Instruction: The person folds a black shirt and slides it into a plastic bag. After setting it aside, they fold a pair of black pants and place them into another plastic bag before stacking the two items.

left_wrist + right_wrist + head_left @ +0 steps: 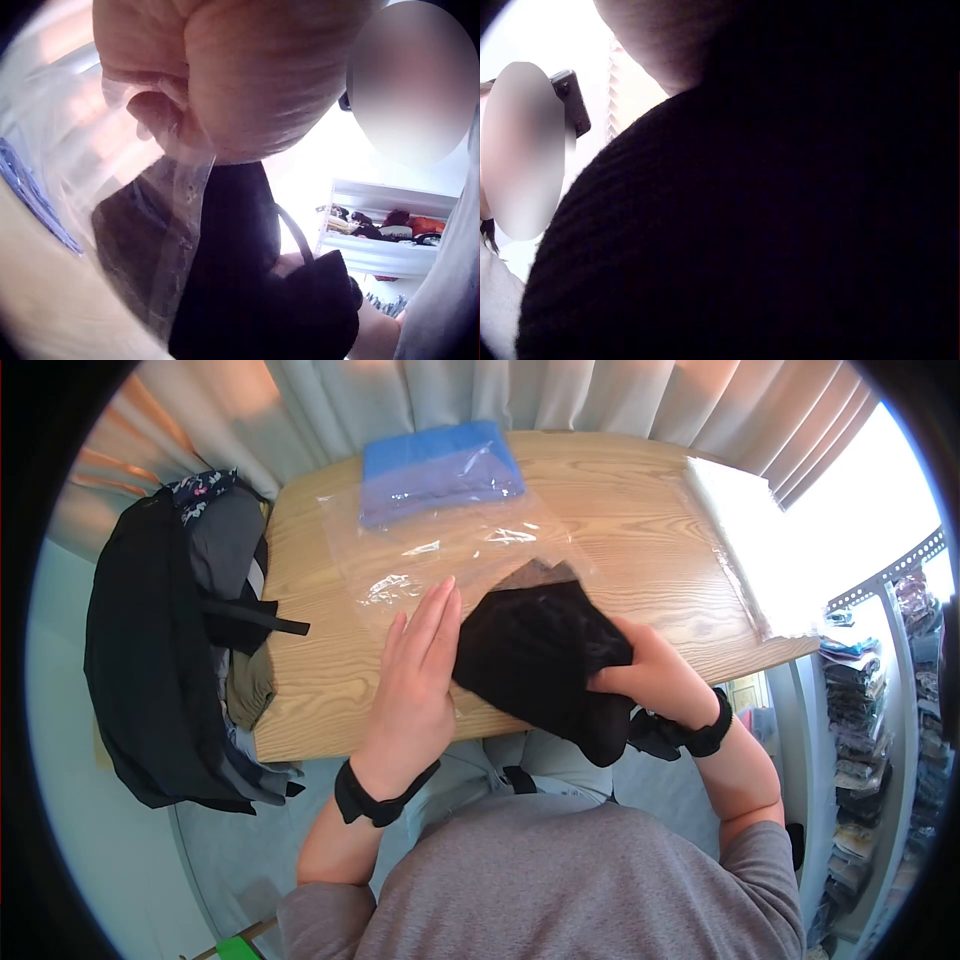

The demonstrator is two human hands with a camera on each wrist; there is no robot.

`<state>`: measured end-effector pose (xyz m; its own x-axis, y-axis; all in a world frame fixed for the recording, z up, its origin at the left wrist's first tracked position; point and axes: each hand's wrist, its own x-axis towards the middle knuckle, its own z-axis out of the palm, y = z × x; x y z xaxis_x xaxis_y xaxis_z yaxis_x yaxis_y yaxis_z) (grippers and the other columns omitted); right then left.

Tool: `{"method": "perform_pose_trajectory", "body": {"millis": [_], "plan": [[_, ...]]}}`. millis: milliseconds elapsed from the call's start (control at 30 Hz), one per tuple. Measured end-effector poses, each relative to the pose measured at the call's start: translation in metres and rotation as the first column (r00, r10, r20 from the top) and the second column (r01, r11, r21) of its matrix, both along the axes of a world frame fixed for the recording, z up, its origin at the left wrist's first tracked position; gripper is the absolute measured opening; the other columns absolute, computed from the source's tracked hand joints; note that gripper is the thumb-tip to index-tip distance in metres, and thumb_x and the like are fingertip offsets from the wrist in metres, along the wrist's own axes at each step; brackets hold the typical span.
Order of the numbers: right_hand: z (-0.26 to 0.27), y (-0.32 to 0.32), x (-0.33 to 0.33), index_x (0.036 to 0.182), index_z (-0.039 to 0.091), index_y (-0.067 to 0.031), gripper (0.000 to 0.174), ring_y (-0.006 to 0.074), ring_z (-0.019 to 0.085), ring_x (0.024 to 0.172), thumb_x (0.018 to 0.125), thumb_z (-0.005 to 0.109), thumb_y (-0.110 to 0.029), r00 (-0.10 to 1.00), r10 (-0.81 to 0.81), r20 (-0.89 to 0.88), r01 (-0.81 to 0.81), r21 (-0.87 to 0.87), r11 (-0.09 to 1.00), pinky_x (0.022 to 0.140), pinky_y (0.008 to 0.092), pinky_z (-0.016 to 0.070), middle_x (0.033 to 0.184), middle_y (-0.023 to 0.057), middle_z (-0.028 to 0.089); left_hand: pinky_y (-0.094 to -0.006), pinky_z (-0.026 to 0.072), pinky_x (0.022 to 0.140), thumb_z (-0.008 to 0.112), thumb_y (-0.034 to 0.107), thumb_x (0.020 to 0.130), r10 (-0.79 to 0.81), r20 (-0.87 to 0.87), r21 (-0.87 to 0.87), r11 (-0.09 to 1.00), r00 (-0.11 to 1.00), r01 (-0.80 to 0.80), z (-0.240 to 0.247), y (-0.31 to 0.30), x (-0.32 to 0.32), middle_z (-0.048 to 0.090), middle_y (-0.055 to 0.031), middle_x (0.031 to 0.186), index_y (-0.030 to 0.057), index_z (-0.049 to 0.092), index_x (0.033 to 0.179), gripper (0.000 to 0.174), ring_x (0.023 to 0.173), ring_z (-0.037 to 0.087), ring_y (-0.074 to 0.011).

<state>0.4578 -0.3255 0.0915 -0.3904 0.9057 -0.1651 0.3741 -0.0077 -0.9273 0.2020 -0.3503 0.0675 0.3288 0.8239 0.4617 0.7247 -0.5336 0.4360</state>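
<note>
A black folded garment (530, 650) is held above the front part of the table. My right hand (665, 675) grips its right side, thumb on top. Upright beside its left edge is my left hand (415, 670), fingers straight and close together. Clear plastic (176, 217) covers part of the black garment (240, 262) in the left wrist view, just below my left hand (240, 75); whether the fingers touch it, I cannot tell. Dark cloth (765, 225) fills most of the right wrist view, hiding the fingers of my right hand (664, 37).
On the wooden table (640, 530), a blue folded item (440, 470) lies at the back, partly under a clear bag (400, 565). Clear plastic packaging (740, 540) lies at the right. Dark clothes (140, 650) are heaped at the left edge. Shelves of folded items (860, 760) stand at right.
</note>
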Motion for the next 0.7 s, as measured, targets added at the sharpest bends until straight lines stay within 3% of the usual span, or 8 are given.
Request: {"method": "perform_pose_trajectory", "body": {"millis": [133, 200, 267, 467, 533, 633, 667, 700], "plan": [[-0.008, 0.012, 0.005, 0.113, 0.057, 0.0055, 0.042, 0.0144, 0.061, 0.085, 0.073, 0.064, -0.001, 0.987, -0.042, -0.154, 0.012, -0.192, 0.981, 0.078, 0.0261, 0.0495, 0.094, 0.0082, 0.065, -0.0496, 0.0247, 0.108, 0.041, -0.010, 0.079, -0.053, -0.024, 0.086, 0.995, 0.998, 0.055, 0.011, 0.005, 0.021, 0.036, -0.0180, 0.143, -0.0041, 0.037, 0.137, 0.058, 0.133, 0.035, -0.0314], [-0.010, 0.018, 0.010, 0.112, 0.057, 0.0062, 0.040, 0.0153, 0.062, 0.084, 0.072, 0.063, 0.000, 0.946, -0.205, -0.252, 0.137, -0.261, 0.956, 0.076, 0.0260, 0.0500, 0.093, 0.0091, 0.065, -0.0491, 0.0247, 0.108, 0.041, -0.004, 0.083, -0.076, -0.075, 0.144, 0.986, 0.994, 0.086, 0.010, 0.005, 0.034, 0.036, -0.0184, 0.144, -0.0056, 0.037, 0.136, 0.054, 0.133, 0.035, -0.0316], [-0.017, 0.016, 0.007, 0.110, 0.057, 0.0073, 0.038, 0.0155, 0.062, 0.083, 0.073, 0.063, -0.001, 0.950, -0.193, -0.247, 0.188, -0.043, 0.981, 0.076, 0.0268, 0.0506, 0.093, 0.0098, 0.066, -0.0487, 0.0245, 0.109, 0.042, -0.001, 0.084, -0.072, -0.080, 0.194, 0.977, 0.994, 0.087, 0.012, 0.009, 0.048, 0.035, -0.0186, 0.144, -0.0063, 0.037, 0.136, 0.053, 0.134, 0.034, -0.0319], [-0.016, 0.021, 0.006, 0.111, 0.057, 0.0033, 0.034, 0.0180, 0.062, 0.085, 0.079, 0.063, -0.006, 0.886, -0.356, -0.298, 0.322, -0.159, 0.933, 0.075, 0.0297, 0.0508, 0.093, 0.0094, 0.065, -0.0498, 0.0251, 0.108, 0.043, 0.007, 0.086, -0.271, -0.131, 0.194, 0.936, 0.954, 0.293, 0.026, 0.012, 0.083, 0.035, -0.0196, 0.143, -0.0056, 0.036, 0.137, 0.053, 0.135, 0.032, -0.0320], [-0.032, 0.022, 0.000, 0.113, 0.056, 0.0006, 0.032, 0.0183, 0.060, 0.092, 0.083, 0.062, -0.010, 0.895, -0.365, -0.258, 0.409, 0.143, 0.901, 0.077, 0.0298, 0.0500, 0.101, 0.0107, 0.063, -0.0502, 0.0254, 0.107, 0.044, 0.007, 0.085, -0.300, -0.141, 0.202, 0.924, 0.943, 0.324, 0.028, 0.009, 0.093, 0.035, -0.0198, 0.143, -0.0059, 0.037, 0.136, 0.053, 0.135, 0.032, -0.0324], [-0.034, 0.021, 0.004, 0.114, 0.055, -0.0019, 0.033, 0.0241, 0.058, 0.099, 0.083, 0.061, -0.009, 0.979, -0.169, -0.118, 0.206, 0.539, 0.817, 0.084, 0.0336, 0.0471, 0.113, 0.0132, 0.058, -0.0512, 0.0235, 0.109, 0.049, -0.005, 0.073, -0.465, -0.064, 0.204, 0.860, 0.883, 0.468, 0.021, 0.009, 0.105, 0.033, -0.0194, 0.145, -0.0053, 0.035, 0.138, 0.066, 0.136, 0.030, -0.0333], [-0.035, 0.022, 0.006, 0.114, 0.055, -0.0025, 0.032, 0.0265, 0.058, 0.100, 0.082, 0.060, -0.008, 0.994, -0.104, 0.031, 0.057, 0.667, 0.743, 0.087, 0.0347, 0.0458, 0.116, 0.0139, 0.057, -0.0512, 0.0235, 0.109, 0.049, -0.005, 0.073, -0.471, -0.074, 0.206, 0.855, 0.879, 0.476, 0.021, 0.007, 0.105, 0.033, -0.0194, 0.145, -0.0053, 0.035, 0.138, 0.066, 0.136, 0.030, -0.0333], [-0.023, 0.020, 0.000, 0.115, 0.054, -0.0016, 0.039, 0.0312, 0.058, 0.098, 0.078, 0.062, -0.008, 0.957, -0.290, -0.013, 0.176, 0.818, 0.547, 0.089, 0.0363, 0.0446, 0.112, 0.0155, 0.059, -0.0515, 0.0238, 0.108, 0.049, -0.005, 0.074, -0.526, -0.061, 0.194, 0.827, 0.848, 0.527, 0.022, 0.006, 0.105, 0.033, -0.0196, 0.145, -0.0055, 0.035, 0.138, 0.065, 0.136, 0.031, -0.0336]]}}
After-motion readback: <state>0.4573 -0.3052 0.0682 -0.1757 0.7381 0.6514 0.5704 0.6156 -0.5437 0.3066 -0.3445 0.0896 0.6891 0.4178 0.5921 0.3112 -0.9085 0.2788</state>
